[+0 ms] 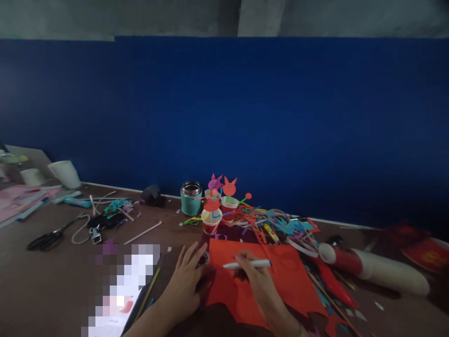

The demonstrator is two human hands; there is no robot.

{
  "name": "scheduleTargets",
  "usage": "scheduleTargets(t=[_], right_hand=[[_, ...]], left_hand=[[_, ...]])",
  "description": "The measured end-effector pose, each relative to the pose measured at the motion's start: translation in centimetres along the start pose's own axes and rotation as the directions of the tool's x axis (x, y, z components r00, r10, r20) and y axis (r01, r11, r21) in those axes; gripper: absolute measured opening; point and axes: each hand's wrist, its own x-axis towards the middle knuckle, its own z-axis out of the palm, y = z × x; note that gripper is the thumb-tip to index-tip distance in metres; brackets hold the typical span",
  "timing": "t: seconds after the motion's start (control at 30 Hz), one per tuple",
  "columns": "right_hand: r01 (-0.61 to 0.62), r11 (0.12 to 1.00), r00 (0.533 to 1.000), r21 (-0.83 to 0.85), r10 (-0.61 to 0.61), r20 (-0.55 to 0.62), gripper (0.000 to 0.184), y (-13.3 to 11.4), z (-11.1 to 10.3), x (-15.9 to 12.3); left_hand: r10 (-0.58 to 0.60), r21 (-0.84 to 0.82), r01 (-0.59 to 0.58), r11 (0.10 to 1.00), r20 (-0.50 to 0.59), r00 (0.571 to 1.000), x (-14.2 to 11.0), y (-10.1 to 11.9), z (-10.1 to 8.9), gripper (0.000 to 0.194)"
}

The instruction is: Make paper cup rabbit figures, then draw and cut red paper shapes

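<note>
The brown worktop (70,276) carries everything, and on it, straight in front of the person, lies the red sheet (293,285), flat, its near edge cut unevenly. It looks like paper or thin card: very light, bendy, likely to slide at a nudge and to crease or tear if pinched hard. Its straight right margin seems the best place to take hold, with a flat palm steadying the rest. The left hand (185,281) lies at the sheet's left edge, its fingers a little apart. The right hand (250,276), over the sheet, has its fingers clamped on the white marker (257,264); whether the tip touches the sheet I cannot tell. The marker should be light, stiff and smooth, best gripped near the tip. A small dark round object (203,259) sits by the left fingers, seemingly easy to knock aside.
</note>
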Motion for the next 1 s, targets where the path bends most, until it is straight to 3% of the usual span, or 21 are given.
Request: scheduleTargets(t=[0.1,0.23,0.4,0.53,1.0], right_hand=[[-0.038,0.999,0.997,-0.035,0.04,0.059,0.025,1.8,0.8,1.0],[0.038,0.989,0.993,-0.144,-0.021,0.115,0.027,3.6,0.5,1.4],[0.098,0.953,0.988,-0.288,-0.058,0.145,0.015,3.5,0.6,0.7],[0.118,0.911,0.986,-0.396,-0.061,0.154,0.017,3.7,0.8,0.6],[0.12,0.885,0.98,-0.451,-0.033,0.195,0.016,4.2,0.6,0.5]], left_hand=[[-0.009,-0.039,0.01,0.999,0.041,0.999,-0.2,-0.1,-0.2,0.059],[-0.032,-0.082,0.04,0.996,0.101,0.994,-0.3,-0.1,-0.6,0.06],[-0.046,-0.119,0.057,0.991,0.093,0.995,-0.3,-0.3,-0.5,0.056],[-0.069,-0.131,0.079,0.988,0.081,0.994,-0.4,-0.4,-0.4,0.051],[-0.07,-0.14,0.083,0.987,0.099,0.993,-0.3,-0.3,-0.7,0.051]])
